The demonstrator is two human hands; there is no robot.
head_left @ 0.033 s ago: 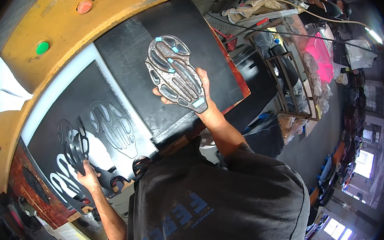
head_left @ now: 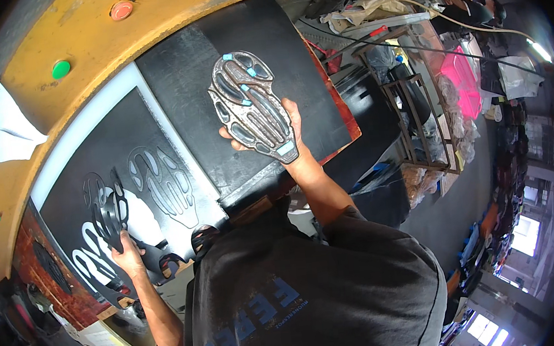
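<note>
My right hand (head_left: 294,117) grips a metal cutting die (head_left: 260,114) from beneath, fingers at its left edge and thumb at its right. The die is long and rounded, with several looped compartments and small light-blue pads, and is held above a black board (head_left: 181,92). At the left, my left hand (head_left: 128,257) pinches a thin black cut-out piece (head_left: 105,219) with slots in it, lifted over a black sheet (head_left: 79,165). White shows through openings in that sheet. Beside the piece, a die-shaped outline (head_left: 163,186) is cut in the sheet.
The sheet lies on a white cutting board (head_left: 166,126). Across the far side runs a yellow machine beam (head_left: 91,41) with a green button (head_left: 61,68) and a red button (head_left: 122,10). A metal rack (head_left: 419,104) and a pink container (head_left: 460,84) stand at the right.
</note>
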